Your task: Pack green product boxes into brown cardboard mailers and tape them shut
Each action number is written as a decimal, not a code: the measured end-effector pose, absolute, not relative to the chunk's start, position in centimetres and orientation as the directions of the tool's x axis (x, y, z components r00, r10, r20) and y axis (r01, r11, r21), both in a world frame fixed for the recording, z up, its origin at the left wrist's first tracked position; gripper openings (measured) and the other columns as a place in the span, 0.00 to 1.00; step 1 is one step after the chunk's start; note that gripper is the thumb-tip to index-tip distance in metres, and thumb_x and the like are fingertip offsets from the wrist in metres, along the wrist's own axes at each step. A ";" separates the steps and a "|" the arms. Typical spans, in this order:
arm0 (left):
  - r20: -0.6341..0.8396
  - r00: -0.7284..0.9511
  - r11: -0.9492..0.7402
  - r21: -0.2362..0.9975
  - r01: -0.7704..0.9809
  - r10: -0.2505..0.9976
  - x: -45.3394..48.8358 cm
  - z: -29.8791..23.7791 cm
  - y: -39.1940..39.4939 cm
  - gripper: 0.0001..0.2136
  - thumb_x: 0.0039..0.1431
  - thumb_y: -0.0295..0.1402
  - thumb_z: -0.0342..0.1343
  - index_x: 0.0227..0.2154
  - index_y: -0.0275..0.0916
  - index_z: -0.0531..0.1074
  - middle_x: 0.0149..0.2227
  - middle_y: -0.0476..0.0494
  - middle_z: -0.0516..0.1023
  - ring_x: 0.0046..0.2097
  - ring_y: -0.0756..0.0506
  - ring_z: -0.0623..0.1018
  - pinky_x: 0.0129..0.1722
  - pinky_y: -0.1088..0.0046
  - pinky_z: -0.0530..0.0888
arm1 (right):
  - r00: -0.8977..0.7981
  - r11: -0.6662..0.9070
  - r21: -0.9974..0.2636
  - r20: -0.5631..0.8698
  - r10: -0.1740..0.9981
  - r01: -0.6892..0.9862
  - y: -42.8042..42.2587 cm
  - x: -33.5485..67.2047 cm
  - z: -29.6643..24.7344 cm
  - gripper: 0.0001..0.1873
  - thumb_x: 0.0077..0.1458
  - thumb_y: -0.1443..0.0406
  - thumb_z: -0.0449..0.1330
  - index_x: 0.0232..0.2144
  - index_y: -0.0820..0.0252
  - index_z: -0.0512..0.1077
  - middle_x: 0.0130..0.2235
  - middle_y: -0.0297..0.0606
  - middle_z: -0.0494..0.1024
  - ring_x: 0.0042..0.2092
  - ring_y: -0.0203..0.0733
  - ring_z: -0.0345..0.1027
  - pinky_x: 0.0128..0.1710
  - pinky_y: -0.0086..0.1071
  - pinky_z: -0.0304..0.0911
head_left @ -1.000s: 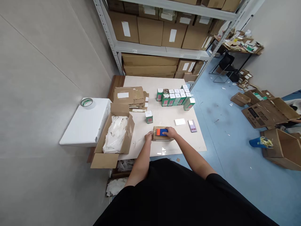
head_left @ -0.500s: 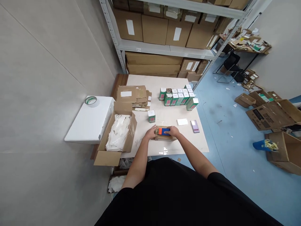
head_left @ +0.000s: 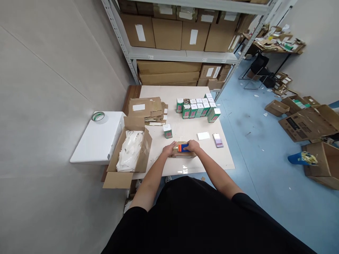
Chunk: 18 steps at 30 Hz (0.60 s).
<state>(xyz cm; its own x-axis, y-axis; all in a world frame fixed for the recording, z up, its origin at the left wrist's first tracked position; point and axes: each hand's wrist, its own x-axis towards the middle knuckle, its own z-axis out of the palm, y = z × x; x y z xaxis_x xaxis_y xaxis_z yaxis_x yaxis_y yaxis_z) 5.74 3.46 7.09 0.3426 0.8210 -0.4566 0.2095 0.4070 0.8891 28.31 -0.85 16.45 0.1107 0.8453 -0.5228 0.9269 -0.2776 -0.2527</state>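
A small brown cardboard box (head_left: pixel 182 155) lies on the table in front of me. On top of it is a blue and orange tape dispenser (head_left: pixel 182 147) with a roll of clear tape at its left side. My right hand (head_left: pixel 192 146) is closed around the dispenser's blue right part. At the box's left end, my left hand (head_left: pixel 168 149) grips the box beside the tape roll; its fingertips are partly hidden. One green and white carton (head_left: pixel 167 131) stands just beyond my left hand.
Several green cartons (head_left: pixel 199 110) stand in rows at the back of the pale table (head_left: pixel 180 128). Flattened cardboard (head_left: pixel 145 107) lies back left. An open box (head_left: pixel 147 151) of white bags sits at left. White cards (head_left: pixel 203 136) lie to the right.
The whole view has shifted slightly as my head moved. Both hands stay at the box, with the tape dispenser in almost the same place on it.
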 end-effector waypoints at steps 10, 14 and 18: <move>-0.451 0.368 0.308 0.869 0.386 0.813 5.7 7.4 3.9 0.32 0.23 0.27 0.78 0.41 0.50 0.82 0.66 0.48 0.72 0.68 0.32 0.68 0.64 0.67 0.64 | 0.271 -0.397 -0.156 -0.509 0.817 0.904 -4.9 43.4 18.8 0.25 0.46 0.50 0.74 0.41 0.58 0.83 0.45 0.50 0.84 0.46 0.55 0.78 0.40 0.35 0.68; -0.428 0.350 0.258 0.861 0.438 0.833 5.7 7.6 4.1 0.29 0.29 0.39 0.78 0.42 0.48 0.81 0.65 0.44 0.73 0.65 0.34 0.72 0.62 0.68 0.67 | 0.362 -0.465 -0.095 -0.498 0.788 0.880 -7.1 48.1 19.5 0.26 0.46 0.50 0.74 0.43 0.58 0.82 0.47 0.51 0.82 0.47 0.55 0.77 0.40 0.35 0.68; -0.437 0.284 0.317 0.868 0.382 0.854 6.0 7.9 4.0 0.32 0.24 0.43 0.79 0.40 0.48 0.81 0.64 0.45 0.74 0.63 0.31 0.74 0.61 0.65 0.69 | 0.370 -0.463 -0.060 -0.515 0.773 0.885 -7.7 48.1 19.1 0.25 0.48 0.51 0.73 0.44 0.60 0.81 0.47 0.53 0.82 0.47 0.56 0.77 0.41 0.37 0.68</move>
<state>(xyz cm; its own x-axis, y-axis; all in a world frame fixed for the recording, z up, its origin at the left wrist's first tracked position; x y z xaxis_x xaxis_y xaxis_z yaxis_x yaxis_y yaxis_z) 5.95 4.05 7.95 0.2841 0.8537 -0.4365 0.3818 0.3169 0.8682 48.10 -7.68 19.10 0.3699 0.7735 -0.5147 0.8845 -0.4627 -0.0595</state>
